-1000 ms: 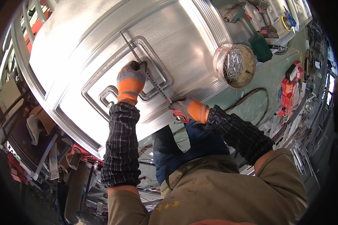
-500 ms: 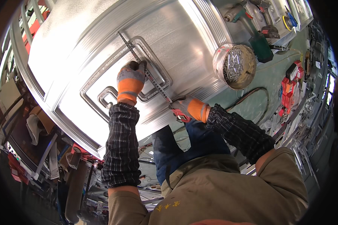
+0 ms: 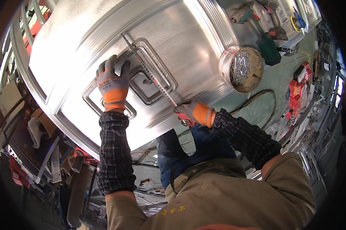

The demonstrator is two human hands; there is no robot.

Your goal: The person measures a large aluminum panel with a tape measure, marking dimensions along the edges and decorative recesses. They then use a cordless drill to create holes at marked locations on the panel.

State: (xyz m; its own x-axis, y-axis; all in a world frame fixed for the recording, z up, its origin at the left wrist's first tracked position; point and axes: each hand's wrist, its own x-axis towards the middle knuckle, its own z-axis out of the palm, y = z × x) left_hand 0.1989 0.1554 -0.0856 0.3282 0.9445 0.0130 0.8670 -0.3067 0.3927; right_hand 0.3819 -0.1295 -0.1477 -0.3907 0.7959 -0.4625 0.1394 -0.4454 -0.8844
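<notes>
A metal panel (image 3: pixel 188 46) with raised, ribbed decorative frames lies in front of me. Across one frame (image 3: pixel 169 74) runs the extended blade (image 3: pixel 154 78) of a tape measure. My right hand (image 3: pixel 196 111), in a grey and orange glove, grips the red tape measure case (image 3: pixel 185 119) at the panel's near edge. My left hand (image 3: pixel 112 84), gloved alike, rests over the panel beside the left part of the frames, fingers spread and holding nothing. It is apart from the blade and partly covers the ribbed pattern.
A round tub of rivets (image 3: pixel 241 69) stands at the panel's right edge. Beyond it lie a green riveting tool (image 3: pixel 257 32) and a cordless drill (image 3: pixel 275 27). Red boxes (image 3: pixel 295 92) and metal strips sit on the right. A hose (image 3: pixel 271 94) curves below the tub.
My left hand has let go of the tape blade, moved left and spread its fingers. My right hand stays on the tape case, and the blade still lies across the frame.
</notes>
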